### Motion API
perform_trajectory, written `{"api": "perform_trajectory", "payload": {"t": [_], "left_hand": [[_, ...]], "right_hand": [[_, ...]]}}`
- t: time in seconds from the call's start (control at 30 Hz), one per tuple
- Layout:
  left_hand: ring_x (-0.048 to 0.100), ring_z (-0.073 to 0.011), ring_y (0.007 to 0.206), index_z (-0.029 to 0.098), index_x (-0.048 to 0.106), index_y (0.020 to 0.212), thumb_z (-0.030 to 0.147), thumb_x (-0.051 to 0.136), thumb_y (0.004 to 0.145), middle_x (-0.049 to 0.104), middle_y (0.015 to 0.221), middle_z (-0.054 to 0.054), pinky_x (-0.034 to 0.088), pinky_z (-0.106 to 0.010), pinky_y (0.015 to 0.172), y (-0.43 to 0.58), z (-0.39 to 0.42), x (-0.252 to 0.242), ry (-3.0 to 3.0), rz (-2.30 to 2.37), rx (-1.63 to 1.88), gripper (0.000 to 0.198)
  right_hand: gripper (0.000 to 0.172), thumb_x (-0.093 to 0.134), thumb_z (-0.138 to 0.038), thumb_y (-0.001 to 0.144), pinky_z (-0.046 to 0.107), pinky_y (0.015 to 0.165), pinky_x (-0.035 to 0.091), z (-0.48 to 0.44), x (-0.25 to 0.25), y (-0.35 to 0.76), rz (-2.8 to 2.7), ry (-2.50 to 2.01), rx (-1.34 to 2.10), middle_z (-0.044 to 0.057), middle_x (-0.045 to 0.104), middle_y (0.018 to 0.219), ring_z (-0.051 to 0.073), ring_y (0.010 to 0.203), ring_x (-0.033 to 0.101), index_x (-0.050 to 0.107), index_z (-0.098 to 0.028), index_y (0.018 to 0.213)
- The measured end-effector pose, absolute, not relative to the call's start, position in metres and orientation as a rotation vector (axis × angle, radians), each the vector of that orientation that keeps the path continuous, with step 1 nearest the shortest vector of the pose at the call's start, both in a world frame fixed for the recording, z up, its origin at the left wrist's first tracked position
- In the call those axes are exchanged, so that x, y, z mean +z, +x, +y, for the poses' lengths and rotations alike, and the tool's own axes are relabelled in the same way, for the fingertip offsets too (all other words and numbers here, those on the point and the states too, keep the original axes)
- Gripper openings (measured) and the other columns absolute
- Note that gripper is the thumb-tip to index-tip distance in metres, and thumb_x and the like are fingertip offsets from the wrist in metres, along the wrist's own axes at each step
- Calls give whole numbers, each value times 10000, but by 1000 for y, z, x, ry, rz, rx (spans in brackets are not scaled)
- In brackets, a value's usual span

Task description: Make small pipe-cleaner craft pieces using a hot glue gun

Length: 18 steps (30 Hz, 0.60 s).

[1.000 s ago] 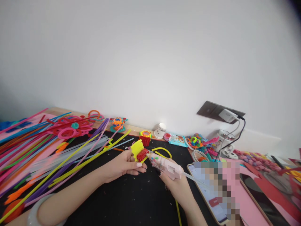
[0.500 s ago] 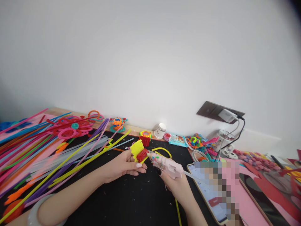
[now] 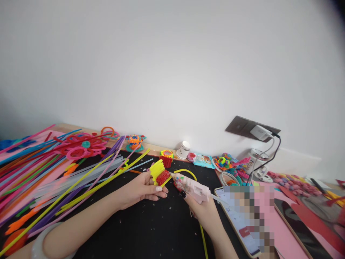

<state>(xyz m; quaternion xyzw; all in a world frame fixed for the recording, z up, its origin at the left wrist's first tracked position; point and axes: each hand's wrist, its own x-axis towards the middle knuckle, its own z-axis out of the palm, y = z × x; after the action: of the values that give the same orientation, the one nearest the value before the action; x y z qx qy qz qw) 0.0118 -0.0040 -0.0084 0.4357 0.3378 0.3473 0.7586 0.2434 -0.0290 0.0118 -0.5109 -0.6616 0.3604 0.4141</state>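
My left hand (image 3: pixel 147 187) is closed on a yellow and red pipe-cleaner piece (image 3: pixel 157 169), thumb in front, above the black mat (image 3: pixel 140 230). In my right hand (image 3: pixel 201 207) is a pale pink glue gun (image 3: pixel 195 190), with a glue stick poking out of its back end. The gun's nozzle points left and meets, or almost meets, the right edge of the red part; I cannot tell which. Behind the piece stands a red and yellow pipe-cleaner pot (image 3: pixel 166 158). A yellow pipe cleaner (image 3: pixel 188 172) curves behind the gun.
Many loose pipe cleaners (image 3: pixel 54 172) cover the left side. A paper cup (image 3: pixel 183 150) and a blue packet (image 3: pixel 204 160) sit along the wall. A phone (image 3: pixel 237 223) lies right of my right hand, near a white mug (image 3: pixel 256 162) and a plugged-in charger (image 3: pixel 260 132).
The glue gun's nozzle has shifted slightly right, from over the red part to its right edge. My left hand holds the piece almost unmoved.
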Motion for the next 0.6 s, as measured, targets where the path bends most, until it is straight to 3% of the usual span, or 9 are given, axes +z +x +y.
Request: {"api": "perform_trajectory", "payload": {"t": [0.13,0.3,0.47,0.6], "left_hand": [[704,-142,849,150,585,975,286,748,736,729,954,-63,532,-159,648,11,-4,-7,948,737,757,320],[705,-138,843,149,592,961,284,749,736,730,948,-58,536,-153,642,12,-5,-7,944,731,754,306],[706,-134,838,140,607,941,284,748,739,731,948,-64,535,-144,636,12,-5,-6,938,738,758,285],[708,-130,830,140,620,935,283,744,744,733,943,-62,537,-142,635,12,-5,-5,939,729,759,269]], "right_hand": [[209,604,-236,760,282,530,507,-30,14,244,-1650,-1290,916,8,618,625,189,586,584,666,-164,947],[141,624,-232,745,277,594,511,-30,14,243,-1720,-1258,943,26,643,759,186,668,595,643,-166,868],[149,596,-229,757,262,532,490,-30,16,243,-1689,-1302,937,8,618,692,161,583,555,632,-165,886],[115,610,-220,743,266,570,500,-30,18,242,-1750,-1273,946,21,628,730,181,653,584,635,-167,842]]}}
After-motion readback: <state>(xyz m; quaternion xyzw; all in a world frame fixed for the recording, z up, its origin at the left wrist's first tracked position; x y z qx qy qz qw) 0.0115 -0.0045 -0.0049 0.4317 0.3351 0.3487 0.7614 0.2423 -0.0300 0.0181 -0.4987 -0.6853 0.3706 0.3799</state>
